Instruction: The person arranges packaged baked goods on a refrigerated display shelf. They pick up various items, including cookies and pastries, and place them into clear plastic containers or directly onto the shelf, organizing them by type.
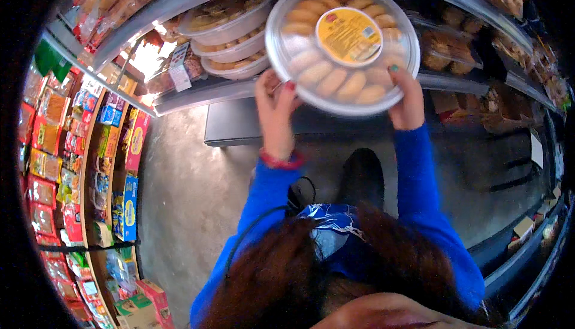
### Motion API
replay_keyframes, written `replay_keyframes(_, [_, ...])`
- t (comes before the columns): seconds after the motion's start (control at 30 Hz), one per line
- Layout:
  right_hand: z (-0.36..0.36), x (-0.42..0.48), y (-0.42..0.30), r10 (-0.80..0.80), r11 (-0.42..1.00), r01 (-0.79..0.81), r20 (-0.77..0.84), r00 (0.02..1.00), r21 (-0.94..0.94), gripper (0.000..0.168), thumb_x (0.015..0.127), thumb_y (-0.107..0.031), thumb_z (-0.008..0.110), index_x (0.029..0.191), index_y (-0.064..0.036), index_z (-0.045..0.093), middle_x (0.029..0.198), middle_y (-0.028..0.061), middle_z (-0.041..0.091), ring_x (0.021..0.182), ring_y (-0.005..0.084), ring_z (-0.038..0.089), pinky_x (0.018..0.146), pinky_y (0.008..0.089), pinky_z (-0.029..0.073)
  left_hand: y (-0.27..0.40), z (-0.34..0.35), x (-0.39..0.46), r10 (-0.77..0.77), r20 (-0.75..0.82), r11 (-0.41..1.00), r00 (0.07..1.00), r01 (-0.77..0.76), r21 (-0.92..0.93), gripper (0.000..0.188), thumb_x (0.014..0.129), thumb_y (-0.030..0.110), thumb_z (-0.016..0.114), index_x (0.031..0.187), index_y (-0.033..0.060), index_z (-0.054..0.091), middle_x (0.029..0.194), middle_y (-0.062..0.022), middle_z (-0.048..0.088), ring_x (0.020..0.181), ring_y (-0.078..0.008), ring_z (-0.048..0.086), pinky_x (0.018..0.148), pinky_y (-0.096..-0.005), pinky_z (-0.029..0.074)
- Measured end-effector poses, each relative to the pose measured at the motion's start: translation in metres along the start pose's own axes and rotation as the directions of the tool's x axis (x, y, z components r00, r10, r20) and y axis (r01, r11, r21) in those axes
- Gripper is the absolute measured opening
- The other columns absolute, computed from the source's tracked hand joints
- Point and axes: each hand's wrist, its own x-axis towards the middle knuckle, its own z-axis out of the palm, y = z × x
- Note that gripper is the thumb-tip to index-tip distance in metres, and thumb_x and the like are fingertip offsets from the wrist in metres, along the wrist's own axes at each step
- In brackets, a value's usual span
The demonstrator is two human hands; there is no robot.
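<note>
Both hands hold a round clear plastic container of oval pastries (332,82), with a round yellow label on its lid, tilted so the lid faces me. My left hand (277,100) grips its lower left rim, fingers partly hidden by the rim; a red band circles that wrist. My right hand (406,93) clasps the lower right rim, thumb over the lid and the other fingers mostly hidden beneath. Left of the container, on the shelf, several similar round tubs (229,46) stand in a stack. A printed white tag (179,68) stands by them.
A metal shelf edge (206,97) runs across in front of me, with a dark low platform (233,124) below. Packaged baked goods (449,55) lie on the shelf at right. Shelves of colourful snack packets (96,149) line the left side. Cardboard boxes (139,306) stand at lower left.
</note>
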Motion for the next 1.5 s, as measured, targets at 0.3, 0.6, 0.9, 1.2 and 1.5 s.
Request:
replay_keyframes(0.3, [-0.017,-0.012,-0.001,0.044,0.74,0.129,0.239,0.97,-0.66,0.044,0.074,-0.015,0.055,0.114,-0.002,0.042,0.11,0.0116,0.049,0.099,0.0204,0.048,0.084,0.0315,0.039,0.001,-0.064,-0.052,-0.294,-0.105,0.919,0.95,0.251,-0.304,0.046,0.071,0.011,0.054,0.114,0.0013,0.039,0.107,-0.0108,0.048,0.099,-0.0216,0.048,0.087,-0.0328,0.037])
replay_keyframes(0.6, [-0.105,0.123,0.039,-0.406,-0.074,0.078,0.101,0.908,-0.994,0.056,0.062,-0.021,0.068,0.109,0.001,0.047,0.106,0.0197,0.05,0.095,0.0298,0.05,0.084,0.0342,0.039,0.003,-0.057,-0.064,-0.038,-0.089,0.998,0.995,0.042,0.038,0.053,0.065,0.003,0.055,0.115,-0.001,0.038,0.106,-0.0108,0.048,0.097,-0.02,0.047,0.084,-0.0309,0.038])
replay_keyframes(0.9, [-0.024,-0.022,0.01,-0.424,0.796,0.31,-0.114,0.899,-0.52,0.036,0.076,-0.004,0.049,0.112,0.004,0.044,0.107,0.0088,0.051,0.097,0.0162,0.048,0.084,0.0263,0.037,0.001,-0.048,-0.065,0.132,0.001,0.934,0.991,-0.125,0.334,0.064,0.062,0.001,0.058,0.121,-0.0001,0.033,0.118,-0.0115,0.04,0.107,-0.0205,0.042,0.092,-0.0315,0.032])
replay_keyframes(1.2, [0.013,-0.075,0.098,-0.197,0.342,0.425,0.379,0.904,-0.838,0.049,0.064,-0.011,0.06,0.108,0.0,0.042,0.124,0.0195,0.032,0.115,0.0336,0.031,0.096,0.0389,0.023,0.0,-0.052,-0.081,0.163,0.04,0.724,0.986,-0.147,0.674,0.064,0.057,0.007,0.063,0.117,0.0024,0.042,0.105,-0.0117,0.051,0.097,-0.0212,0.049,0.086,-0.0308,0.036])
replay_keyframes(1.5, [-0.022,-0.041,0.105,-0.238,0.915,0.175,-0.138,0.961,-0.363,0.038,0.073,-0.006,0.055,0.109,-0.001,0.044,0.106,0.0101,0.05,0.093,0.02,0.05,0.079,0.0329,0.042,0.0,-0.158,-0.107,-0.209,-0.518,0.945,0.83,0.036,-0.324,0.03,0.074,0.009,0.05,0.103,0.0024,0.047,0.09,-0.0063,0.052,0.08,-0.0148,0.054,0.072,-0.0273,0.046])
